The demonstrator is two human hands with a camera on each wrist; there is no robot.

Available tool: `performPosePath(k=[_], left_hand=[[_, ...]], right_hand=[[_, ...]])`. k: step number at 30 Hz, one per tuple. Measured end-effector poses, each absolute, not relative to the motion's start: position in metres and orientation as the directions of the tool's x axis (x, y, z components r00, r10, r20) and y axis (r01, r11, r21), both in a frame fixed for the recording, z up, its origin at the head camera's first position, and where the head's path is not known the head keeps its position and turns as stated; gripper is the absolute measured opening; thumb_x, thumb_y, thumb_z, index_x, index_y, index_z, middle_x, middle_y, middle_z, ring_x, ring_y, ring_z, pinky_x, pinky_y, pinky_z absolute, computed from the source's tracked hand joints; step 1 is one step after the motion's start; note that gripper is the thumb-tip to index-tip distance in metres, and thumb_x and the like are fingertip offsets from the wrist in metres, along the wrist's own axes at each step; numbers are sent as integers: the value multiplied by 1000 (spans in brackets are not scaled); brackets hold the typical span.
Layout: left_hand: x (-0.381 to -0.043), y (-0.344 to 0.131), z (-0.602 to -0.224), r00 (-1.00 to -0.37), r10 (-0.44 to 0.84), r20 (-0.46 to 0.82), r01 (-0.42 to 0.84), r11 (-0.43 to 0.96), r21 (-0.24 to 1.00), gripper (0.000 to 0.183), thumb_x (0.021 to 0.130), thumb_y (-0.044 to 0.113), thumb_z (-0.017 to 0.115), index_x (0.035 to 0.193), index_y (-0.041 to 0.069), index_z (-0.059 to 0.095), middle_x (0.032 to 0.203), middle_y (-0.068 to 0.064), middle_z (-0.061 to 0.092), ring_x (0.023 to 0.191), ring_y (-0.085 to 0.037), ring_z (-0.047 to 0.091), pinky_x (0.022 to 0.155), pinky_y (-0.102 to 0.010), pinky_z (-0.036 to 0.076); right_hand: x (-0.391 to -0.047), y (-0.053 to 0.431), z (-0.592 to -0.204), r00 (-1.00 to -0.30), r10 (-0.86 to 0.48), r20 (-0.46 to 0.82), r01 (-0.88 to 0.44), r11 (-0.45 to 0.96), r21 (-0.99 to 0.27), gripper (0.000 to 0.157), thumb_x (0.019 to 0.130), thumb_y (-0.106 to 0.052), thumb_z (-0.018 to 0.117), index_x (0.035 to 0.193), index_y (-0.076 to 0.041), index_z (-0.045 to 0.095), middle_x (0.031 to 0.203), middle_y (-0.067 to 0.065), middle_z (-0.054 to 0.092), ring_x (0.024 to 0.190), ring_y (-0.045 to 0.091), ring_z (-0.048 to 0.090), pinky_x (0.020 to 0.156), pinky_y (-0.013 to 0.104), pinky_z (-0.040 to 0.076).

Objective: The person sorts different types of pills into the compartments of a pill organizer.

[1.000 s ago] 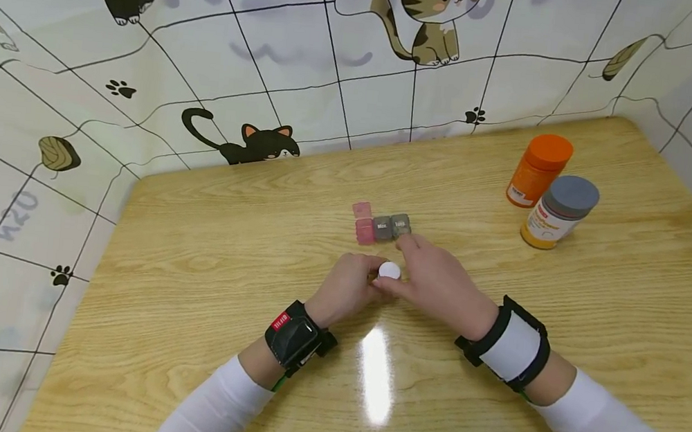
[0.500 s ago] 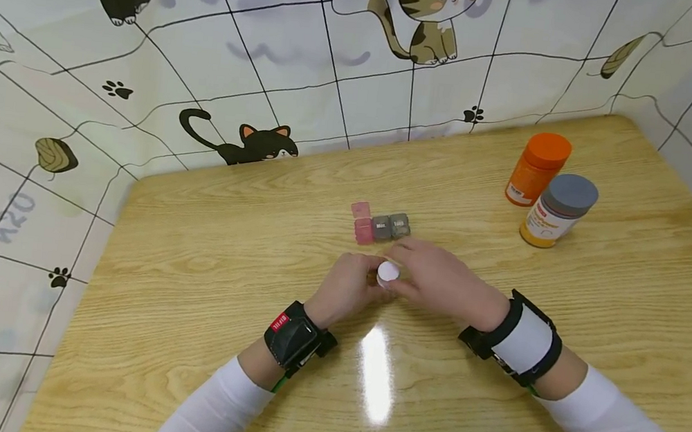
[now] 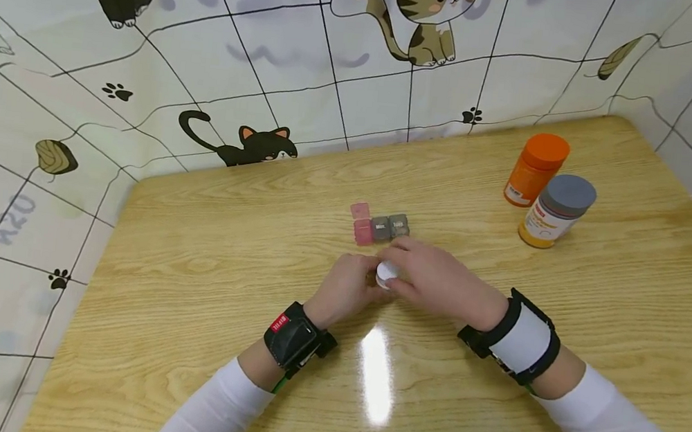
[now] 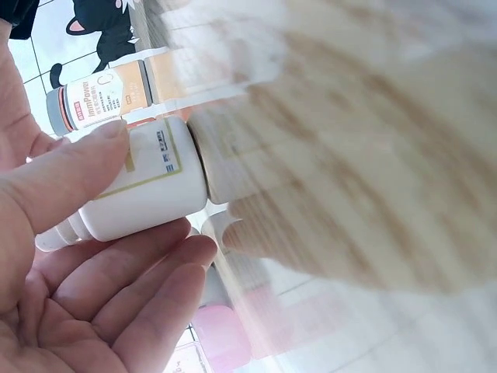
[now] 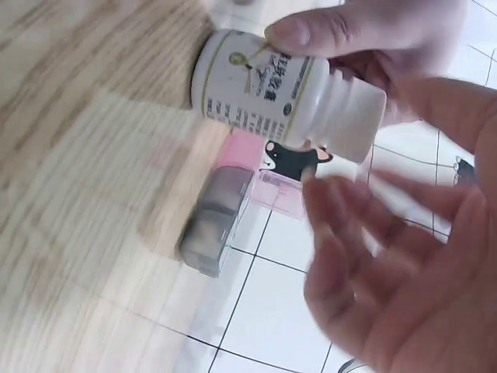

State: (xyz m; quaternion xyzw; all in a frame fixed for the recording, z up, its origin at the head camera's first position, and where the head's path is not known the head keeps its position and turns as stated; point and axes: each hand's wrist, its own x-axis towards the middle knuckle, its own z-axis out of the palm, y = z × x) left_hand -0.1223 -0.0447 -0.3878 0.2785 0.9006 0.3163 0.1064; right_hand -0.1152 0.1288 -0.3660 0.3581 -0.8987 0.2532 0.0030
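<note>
A small white pill bottle [image 4: 140, 186] with a white cap [image 5: 353, 116] stands on the table; its label shows in both wrist views. My left hand [image 3: 345, 285] holds the bottle's body between thumb and fingers. The right hand [image 3: 440, 281] is at the cap, with its thumb and curled fingers around it; the fingers are blurred in the right wrist view. Just beyond the hands lies a small pill organizer [image 3: 380, 228] with one pink and two grey compartments. Its pink lid [image 3: 360, 210] stands open.
At the right rear of the wooden table [image 3: 225, 232] stand an orange bottle [image 3: 535, 168] and, in front of it, a yellow-and-white bottle with a grey lid [image 3: 555, 212]. A cat-patterned wall covering [image 3: 368, 114] borders the table's back.
The right hand's fingers have drawn back from the pill organizer, curled in around the cap, and the hand has turned slightly. The left hand and bottle have stayed nearly in place.
</note>
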Motion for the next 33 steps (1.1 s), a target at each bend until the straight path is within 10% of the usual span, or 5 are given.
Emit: performPosePath(k=[7,16,24,33], left_hand=[[-124,-41,-389,-815,580,0,462,650,603,17,76,11,74,92,7,67,78,1,64,65,-6,47,58,-17,39],[-123,-39,-389,-807,591,0,460,628,628,23,77,15,74,98,6,66,78,0,63,62,-8,43,52,-18,33],[-122,-37,-389,-816,577,-42,426,649,631,22,76,14,75,96,8,66,86,0,65,74,-7,52,63,-19,41],[-120,-44,-389,-822,570,-20,425,636,645,19,77,14,74,94,10,66,86,3,65,77,-6,52,66,-20,43]], right_hand=[[-112,123,-371,-848,-510,144,-515,728,-452,33,81,-30,70,83,-4,51,67,2,44,56,14,43,46,28,36],[-114,135,-361,-733,-654,184,-632,558,-538,23,81,-5,65,102,-2,58,95,6,52,78,16,49,69,33,47],[-110,184,-353,-872,-469,139,-415,560,-717,20,78,-5,64,94,-9,53,87,2,57,80,14,54,70,39,48],[-97,256,-367,-904,-366,221,-422,687,-591,27,77,-4,68,104,-3,63,85,0,60,75,13,51,61,32,46]])
